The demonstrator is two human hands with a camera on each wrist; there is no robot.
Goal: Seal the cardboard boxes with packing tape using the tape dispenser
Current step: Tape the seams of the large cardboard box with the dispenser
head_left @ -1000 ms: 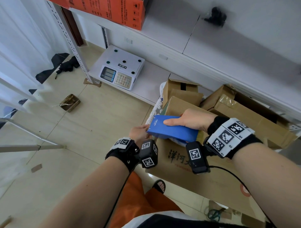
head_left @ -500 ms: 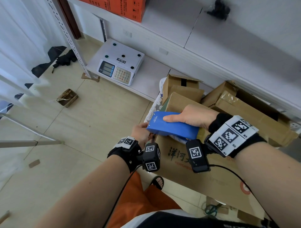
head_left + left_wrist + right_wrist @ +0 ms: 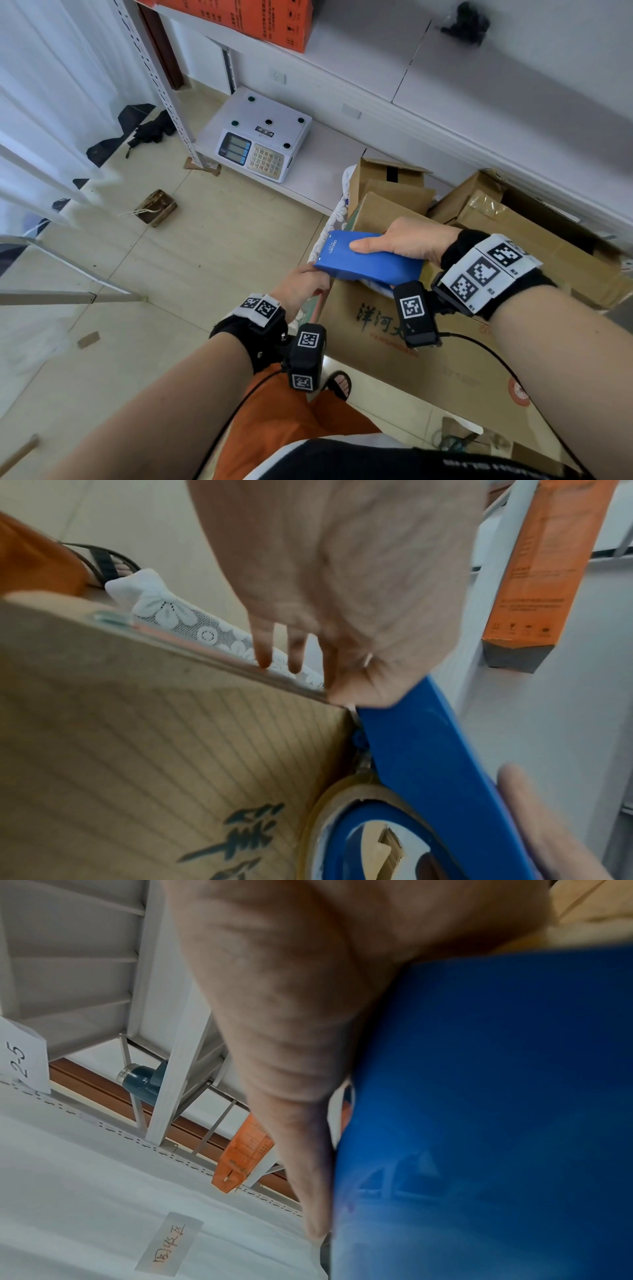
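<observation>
My right hand (image 3: 394, 243) grips the blue tape dispenser (image 3: 370, 260) from above, thumb along its side. The dispenser lies on top of a brown cardboard box (image 3: 428, 359) printed with dark characters, its nose at the box's upper left edge. In the left wrist view the tape roll (image 3: 318, 804) sits inside the dispenser (image 3: 421, 764) against the box (image 3: 154, 750). My left hand (image 3: 305, 284) is at that edge just under the nose. Its fingers (image 3: 263, 656) reach over the edge and its thumb presses at the corner. The right wrist view shows only my hand (image 3: 291, 1069) and the dispenser's blue shell (image 3: 496, 1096).
Several open cardboard boxes (image 3: 548, 246) crowd behind the box, under a white shelf unit. A weighing scale (image 3: 263, 147) sits on the low shelf, a metal shelf post (image 3: 161, 89) stands left of it. White floral cloth (image 3: 337, 219) hangs beside the box. My sandalled foot (image 3: 339, 383) is below.
The dispenser and both hands stay at the box's left edge with hardly any shift. The head view has tipped slightly, moving the scene up in the picture.
</observation>
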